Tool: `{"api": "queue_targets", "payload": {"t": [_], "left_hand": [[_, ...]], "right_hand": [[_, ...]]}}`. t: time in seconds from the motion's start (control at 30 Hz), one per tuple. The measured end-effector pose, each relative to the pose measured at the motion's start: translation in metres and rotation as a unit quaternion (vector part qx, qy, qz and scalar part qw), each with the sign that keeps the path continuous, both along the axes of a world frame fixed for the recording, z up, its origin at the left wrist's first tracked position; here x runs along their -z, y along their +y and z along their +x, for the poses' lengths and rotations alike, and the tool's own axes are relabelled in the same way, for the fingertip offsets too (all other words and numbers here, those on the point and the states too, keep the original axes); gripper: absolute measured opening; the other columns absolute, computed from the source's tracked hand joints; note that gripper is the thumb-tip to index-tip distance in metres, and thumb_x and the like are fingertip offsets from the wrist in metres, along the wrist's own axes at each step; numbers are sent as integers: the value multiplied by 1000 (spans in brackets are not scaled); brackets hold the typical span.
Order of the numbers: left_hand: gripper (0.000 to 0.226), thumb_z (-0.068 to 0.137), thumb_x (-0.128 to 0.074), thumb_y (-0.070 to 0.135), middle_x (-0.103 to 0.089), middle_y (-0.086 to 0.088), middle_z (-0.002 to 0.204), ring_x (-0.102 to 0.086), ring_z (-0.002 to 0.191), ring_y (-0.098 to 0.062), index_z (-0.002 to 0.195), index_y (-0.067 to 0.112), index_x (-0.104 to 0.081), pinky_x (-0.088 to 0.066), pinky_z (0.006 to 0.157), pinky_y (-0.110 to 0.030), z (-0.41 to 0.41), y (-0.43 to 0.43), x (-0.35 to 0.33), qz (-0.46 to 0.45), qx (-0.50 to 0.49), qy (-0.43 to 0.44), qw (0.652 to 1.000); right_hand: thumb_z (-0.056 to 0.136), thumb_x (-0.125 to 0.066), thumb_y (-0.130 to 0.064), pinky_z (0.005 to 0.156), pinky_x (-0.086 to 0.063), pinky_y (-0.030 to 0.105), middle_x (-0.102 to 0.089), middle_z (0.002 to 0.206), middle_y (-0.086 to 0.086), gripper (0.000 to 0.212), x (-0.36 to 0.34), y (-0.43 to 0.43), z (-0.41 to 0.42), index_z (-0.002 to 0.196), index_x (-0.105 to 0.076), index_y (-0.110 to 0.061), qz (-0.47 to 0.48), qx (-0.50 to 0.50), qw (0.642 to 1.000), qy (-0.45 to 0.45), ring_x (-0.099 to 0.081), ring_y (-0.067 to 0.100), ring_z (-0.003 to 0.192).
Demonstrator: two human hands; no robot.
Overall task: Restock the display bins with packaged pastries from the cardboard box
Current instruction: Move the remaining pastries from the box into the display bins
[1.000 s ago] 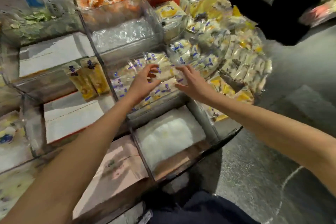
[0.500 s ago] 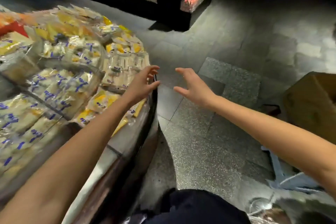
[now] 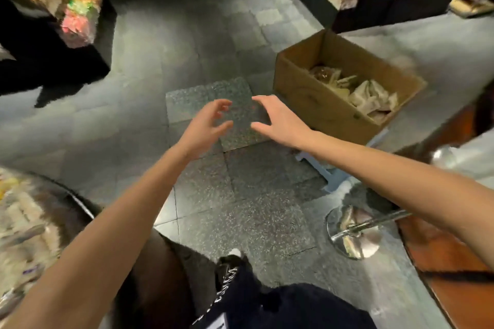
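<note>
Dim shop with a grey speckled tile floor [image 3: 240,222]. At the upper left and upper right, dark shelves [image 3: 80,16] full of bright packets, all blurred. To the right, an open cardboard box [image 3: 315,104], seemingly set on a low blue stool [image 3: 334,173]; inside, pale packaged pastries [image 3: 371,93] heaped toward the right end. At the lower right, the shiny round base of a metal post [image 3: 352,238]. At the lower left edge, a blurred display bin [image 3: 18,222] of packets.

Both arms stretched forward over the floor. Left hand [image 3: 205,125] empty, fingers loosely curved, thumb held apart. Right hand [image 3: 278,120] empty too, fingers spread, palm turned toward the left hand, near the box's closest corner but not touching it. Between the two hands, a small gap.
</note>
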State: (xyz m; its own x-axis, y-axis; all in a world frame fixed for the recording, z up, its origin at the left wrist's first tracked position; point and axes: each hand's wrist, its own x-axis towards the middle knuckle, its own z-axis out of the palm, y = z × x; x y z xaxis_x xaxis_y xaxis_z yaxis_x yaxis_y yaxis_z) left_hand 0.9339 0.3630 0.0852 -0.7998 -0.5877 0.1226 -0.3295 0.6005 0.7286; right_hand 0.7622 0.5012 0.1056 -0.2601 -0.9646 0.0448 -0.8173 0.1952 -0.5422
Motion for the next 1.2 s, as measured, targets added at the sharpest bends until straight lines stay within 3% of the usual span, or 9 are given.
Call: {"api": "queue_targets", "payload": {"t": [0.2,0.3,0.53,0.77,0.93,1.07,1.2], "left_hand": [[43,93,-65,14,-57,-9,126,-55,111,-18,134,13,-51,-44,98,-34,-122,-10,3,-9,132,-7,991],[43,94,-63,16,-56,-5,126,-54,110,-14,135,15,-50,-43,95,-28,-178,-22,8,-18,186,-14,982],[43,96,-61,22,-55,-1,130,-54,117,-17,137,22,-48,-46,100,-36,-299,-57,19,22,260,-38,965],[45,97,-60,24,-57,-2,133,-54,121,-18,139,19,-46,-46,100,-36,-400,-87,26,29,329,-70,941],[45,97,-59,25,-54,-2,133,-55,118,-17,140,21,-45,-47,97,-34,-460,-79,38,47,367,-87,925],[45,98,-58,22,-55,-4,134,-55,119,-20,140,19,-45,-47,99,-36,-509,-69,56,46,392,-101,913],[46,98,-57,21,-53,-4,133,-54,116,-18,142,17,-44,-48,97,-36,-559,-56,73,61,410,-133,900]], "right_hand": [[94,-62,-34,103,-40,39,-41,143,11,64,4,30,-85,148,-33,-16,15,128,992,-5,-43,28,130],[96,-60,-33,103,-39,39,-38,147,8,62,8,35,-122,149,-30,-20,26,191,981,-14,-40,25,133],[98,-56,-34,107,-39,42,-33,151,8,61,20,24,-207,150,-27,-21,75,305,949,-37,-37,27,136],[99,-54,-32,93,-43,34,-33,150,7,58,30,17,-272,150,-27,-22,69,408,908,-69,-44,26,129],[98,-55,-30,83,-42,30,-36,147,7,58,52,31,-305,150,-29,-20,84,455,883,-80,-52,20,112],[97,-57,-26,99,-42,35,-38,145,10,56,70,38,-341,147,-32,-19,68,491,863,-99,-47,26,125],[97,-57,-26,82,-45,34,-38,142,8,56,93,44,-382,147,-32,-19,75,500,855,-115,-54,18,93]]}}
